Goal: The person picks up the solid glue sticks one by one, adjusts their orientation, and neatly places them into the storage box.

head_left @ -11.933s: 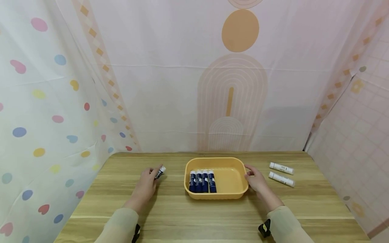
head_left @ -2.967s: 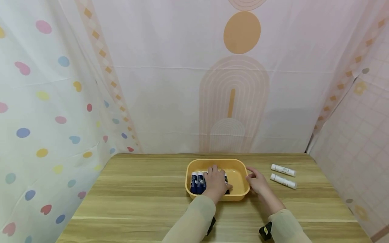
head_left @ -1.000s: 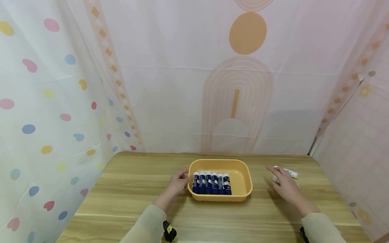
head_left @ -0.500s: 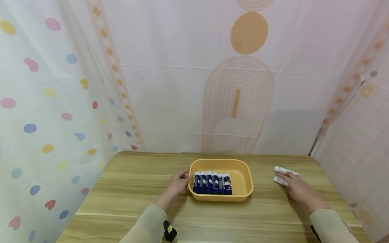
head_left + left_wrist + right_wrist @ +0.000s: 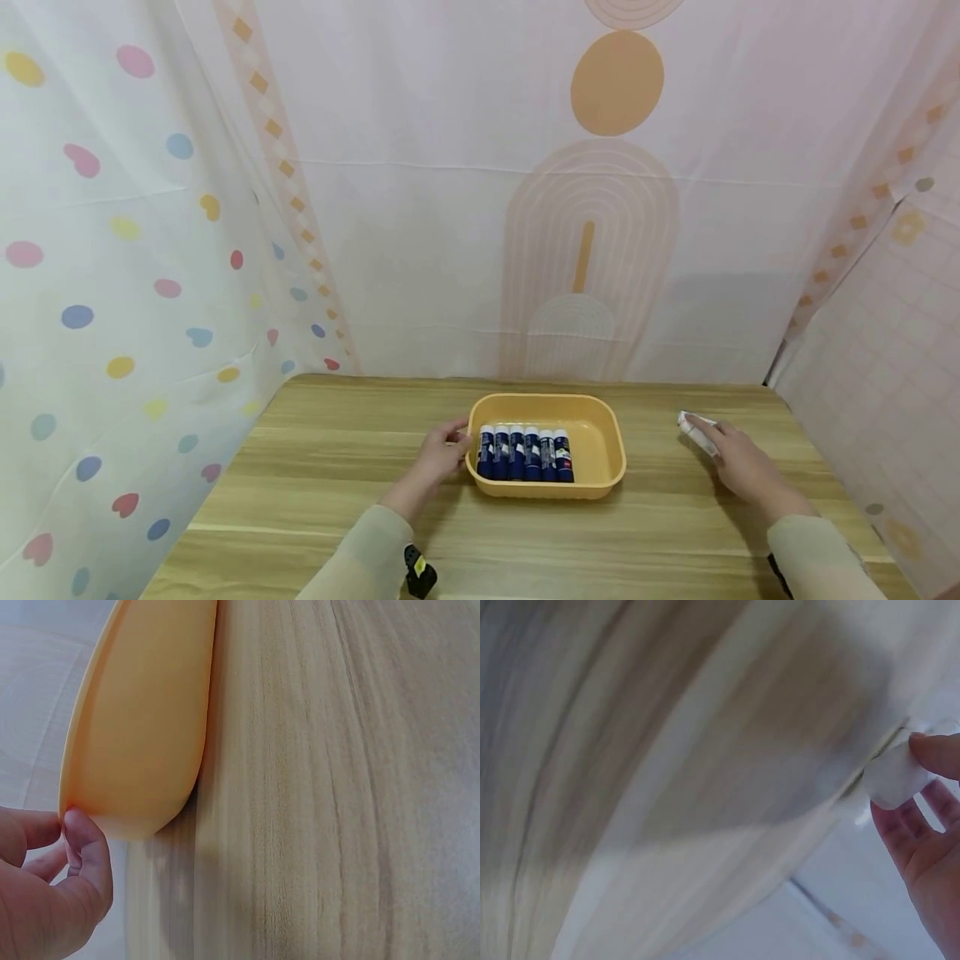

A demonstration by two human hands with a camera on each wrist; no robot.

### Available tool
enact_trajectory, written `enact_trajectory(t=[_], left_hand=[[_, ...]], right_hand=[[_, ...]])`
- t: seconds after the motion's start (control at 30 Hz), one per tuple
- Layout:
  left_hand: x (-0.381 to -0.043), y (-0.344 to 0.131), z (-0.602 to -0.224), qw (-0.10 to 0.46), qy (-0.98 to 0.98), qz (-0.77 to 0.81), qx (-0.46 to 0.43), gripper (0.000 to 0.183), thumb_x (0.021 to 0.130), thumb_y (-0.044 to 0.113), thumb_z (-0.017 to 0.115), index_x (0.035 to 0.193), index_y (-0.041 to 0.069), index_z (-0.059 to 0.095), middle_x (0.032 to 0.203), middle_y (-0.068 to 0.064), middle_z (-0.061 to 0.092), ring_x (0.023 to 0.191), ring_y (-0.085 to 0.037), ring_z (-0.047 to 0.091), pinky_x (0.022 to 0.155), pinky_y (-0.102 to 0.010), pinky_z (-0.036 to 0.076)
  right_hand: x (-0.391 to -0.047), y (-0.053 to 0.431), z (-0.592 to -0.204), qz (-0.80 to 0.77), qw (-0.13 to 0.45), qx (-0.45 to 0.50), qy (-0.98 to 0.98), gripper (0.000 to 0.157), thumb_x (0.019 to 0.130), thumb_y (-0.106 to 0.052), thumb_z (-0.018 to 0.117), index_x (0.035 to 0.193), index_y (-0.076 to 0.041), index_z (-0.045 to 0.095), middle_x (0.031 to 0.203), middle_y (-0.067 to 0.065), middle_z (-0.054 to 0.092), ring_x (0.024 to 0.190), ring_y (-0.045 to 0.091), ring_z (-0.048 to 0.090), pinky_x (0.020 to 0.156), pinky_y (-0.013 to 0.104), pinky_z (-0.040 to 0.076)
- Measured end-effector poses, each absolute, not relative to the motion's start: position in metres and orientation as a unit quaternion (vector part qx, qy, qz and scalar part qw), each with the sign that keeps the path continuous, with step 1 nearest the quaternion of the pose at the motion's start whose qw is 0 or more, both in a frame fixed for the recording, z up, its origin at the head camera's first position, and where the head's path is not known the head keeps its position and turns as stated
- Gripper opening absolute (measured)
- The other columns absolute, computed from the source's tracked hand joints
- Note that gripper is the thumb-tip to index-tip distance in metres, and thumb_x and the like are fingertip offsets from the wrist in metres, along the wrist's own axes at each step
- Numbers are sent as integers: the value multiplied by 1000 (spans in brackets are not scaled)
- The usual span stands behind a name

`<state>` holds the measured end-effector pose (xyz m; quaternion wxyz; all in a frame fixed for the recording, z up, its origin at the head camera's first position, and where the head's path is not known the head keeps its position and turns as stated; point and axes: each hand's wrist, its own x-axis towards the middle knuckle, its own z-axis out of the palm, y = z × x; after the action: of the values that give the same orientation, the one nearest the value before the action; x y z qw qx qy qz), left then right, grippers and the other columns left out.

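A yellow plastic basket (image 5: 545, 492) stands mid-table with several dark blue glue sticks (image 5: 532, 454), white-capped, lined up side by side in its left part. My left hand (image 5: 441, 450) pinches the basket's left rim; the left wrist view shows thumb and fingertip meeting on the rim. At the right, my right hand (image 5: 742, 467) pinches a white glue stick (image 5: 702, 435) between thumb and fingers. In the right wrist view only the white end (image 5: 894, 776) of that stick shows clearly. A second white stick beside it is mostly hidden by the hand.
The wooden table (image 5: 337, 483) extends to a printed curtain (image 5: 405, 275) along its far edge. Fabric with coloured dots (image 5: 112, 250) hangs at the left and a checked cloth (image 5: 885, 358) at the right.
The row in the basket has grown since the oldest frame. My left hand has left the row for the left rim; my right hand has left the right rim and grasped a white glue stick.
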<state>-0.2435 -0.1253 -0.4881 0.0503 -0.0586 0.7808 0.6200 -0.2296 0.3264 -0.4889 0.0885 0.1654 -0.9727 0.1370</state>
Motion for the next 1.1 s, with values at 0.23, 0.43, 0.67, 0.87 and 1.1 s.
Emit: enact_trajectory(t=[0.23, 0.43, 0.67, 0.87, 1.1], left_hand=[[-244, -124, -489, 46, 781, 621, -58, 39, 94, 2, 53, 132, -4, 49, 98, -13, 51, 72, -14, 50, 61, -27, 50], [-243, -125, -488, 43, 778, 624, -53, 39, 94, 2, 52, 132, -6, 49, 97, -13, 51, 72, -14, 50, 60, -27, 50], [-245, -126, -489, 49, 778, 624, -56, 39, 95, 2, 52, 132, -5, 49, 95, -11, 52, 71, -14, 49, 59, -27, 48], [-245, -128, -491, 43, 780, 622, -55, 39, 94, 1, 53, 132, -5, 49, 96, -12, 52, 68, -13, 49, 58, -25, 48], [-245, -127, -489, 48, 783, 618, -55, 38, 94, 1, 52, 132, -4, 50, 96, -12, 52, 70, -14, 50, 60, -27, 49]], right_hand=[[-221, 303, -470, 238, 102, 148, -954, 82, 84, 7, 64, 151, -18, 24, 120, 30, 47, 98, 45, 55, 72, 52, 52], [-218, 283, -470, 340, 138, 122, -922, 74, 81, 12, 64, 144, -3, 29, 113, 28, 44, 87, 33, 54, 61, 27, 51], [-216, 257, -479, 422, 189, 70, -884, 71, 77, 13, 67, 135, 7, 27, 111, 25, 44, 85, 25, 51, 61, 16, 48], [-211, 220, -480, 469, 274, 101, -833, 72, 73, 18, 69, 132, 6, 29, 110, 22, 43, 89, 7, 46, 68, 7, 46], [-205, 189, -483, 442, 305, 158, -829, 74, 71, 17, 72, 132, 2, 33, 110, 20, 46, 91, 14, 50, 70, 17, 52]])
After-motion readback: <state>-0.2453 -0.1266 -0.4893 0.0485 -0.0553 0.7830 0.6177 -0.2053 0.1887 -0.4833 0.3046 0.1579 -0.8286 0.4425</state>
